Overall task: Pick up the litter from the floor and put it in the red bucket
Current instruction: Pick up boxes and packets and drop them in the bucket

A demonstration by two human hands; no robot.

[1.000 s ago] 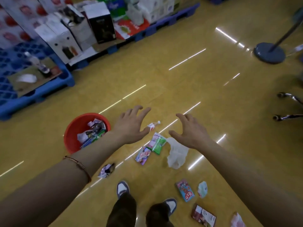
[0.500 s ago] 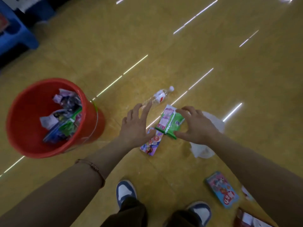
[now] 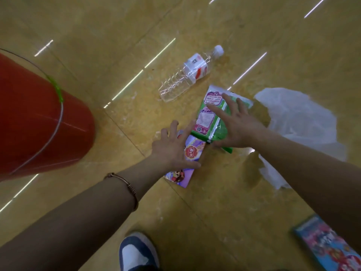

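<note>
Spanning the whole frame, a glossy yellow floor (image 3: 214, 212) carries all the items and shows thin white light streaks. A red bucket (image 3: 39, 118) fills the left edge of the frame; only its outer wall and a wire handle (image 3: 58, 118) are visible, and its contents cannot be seen. A crumpled white plastic bag (image 3: 300, 118) lies on the floor at centre right, just beside the right forearm.

A green snack wrapper (image 3: 209, 116) with a pink label lies flat at the centre of the frame. The right hand (image 3: 239, 127) is over it with fingers spread and extended across its surface and the thumb at its lower edge. Whether the hand grips the wrapper cannot be determined.

A clear plastic bottle (image 3: 185, 77) with a white cap lies on its side above the green wrapper, apart from both hands.

A purple cartoon wrapper (image 3: 192, 151) lies just below and left of the green wrapper, touching or slightly overlapping it. The left hand (image 3: 172, 150) is over its left part with fingers spread wide and the thumb lying across the print. No pinch is visible.

A blue packet (image 3: 328, 245) lies at the lower right corner, partly hidden by the right arm. A blue and white shoe (image 3: 136, 253) shows at the bottom centre. A thin bracelet (image 3: 127, 187) circles the left wrist.
</note>
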